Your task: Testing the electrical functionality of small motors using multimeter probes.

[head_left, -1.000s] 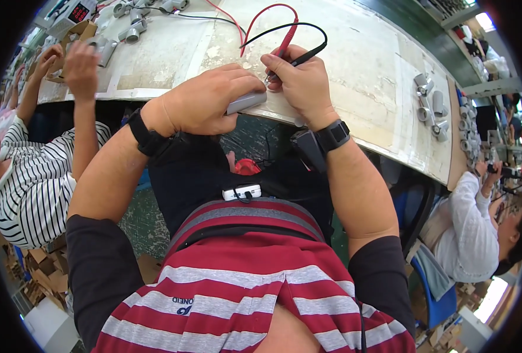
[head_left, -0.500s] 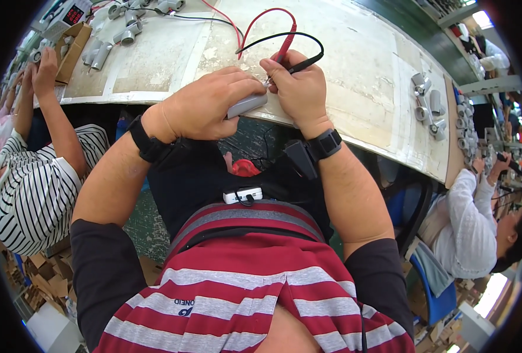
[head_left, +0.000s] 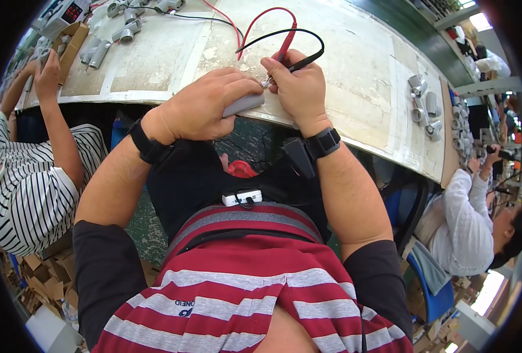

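Observation:
My left hand (head_left: 199,106) is closed around a grey cylindrical part (head_left: 244,106) at the table's front edge. Its fingers cover much of the part. Facing it, my right hand (head_left: 302,91) pinches a red test probe (head_left: 287,42) and a black test probe (head_left: 308,61) together, their cables looping up and back over the table. The probe tips meet small shiny metal bits (head_left: 267,83) at the end of the grey part, between the two hands. Whether both tips touch metal is too small to tell.
Grey cylindrical parts (head_left: 100,54) lie at the table's far left, near a cardboard box (head_left: 72,50) and a meter with a red display (head_left: 72,12). More grey parts (head_left: 430,105) lie at the right. Co-workers sit on both sides, one in a striped shirt (head_left: 40,194).
The grey part in my left hand has shifted very slightly left. My right hand and the probes stay almost still. The left co-worker's hands have moved a little.

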Tool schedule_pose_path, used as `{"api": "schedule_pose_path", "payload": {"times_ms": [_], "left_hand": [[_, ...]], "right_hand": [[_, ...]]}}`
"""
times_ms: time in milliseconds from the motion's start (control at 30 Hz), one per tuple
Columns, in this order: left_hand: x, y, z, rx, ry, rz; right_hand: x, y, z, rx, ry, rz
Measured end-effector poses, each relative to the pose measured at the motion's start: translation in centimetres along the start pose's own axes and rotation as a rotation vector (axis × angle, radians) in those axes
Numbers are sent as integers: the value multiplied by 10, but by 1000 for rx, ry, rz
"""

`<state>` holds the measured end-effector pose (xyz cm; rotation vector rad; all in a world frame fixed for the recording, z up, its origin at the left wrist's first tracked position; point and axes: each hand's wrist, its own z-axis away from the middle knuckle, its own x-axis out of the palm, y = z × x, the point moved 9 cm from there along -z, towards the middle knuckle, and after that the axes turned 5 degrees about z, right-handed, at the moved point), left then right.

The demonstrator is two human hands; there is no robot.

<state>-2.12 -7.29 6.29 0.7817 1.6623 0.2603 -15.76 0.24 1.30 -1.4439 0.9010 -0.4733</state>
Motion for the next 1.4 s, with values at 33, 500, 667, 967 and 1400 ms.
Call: {"api": "schedule_pose_path", "payload": {"times_ms": [33,500,667,967,1400], "left_hand": [[0,-1,1,-6,7,4],[-6,-15,22,-140,250,-18],[-6,-12,30,-236,391,68],[-9,-15,29,-326,471,-58],[-8,-18,25,-240,444,-168]], "right_hand": [[0,0,0,3,-2,3],[1,-3,4,14,0,24],[1,-3,4,5,14,32],[7,-7,1,1,7,23],[4,-4,-3,28,-24,1]]}}
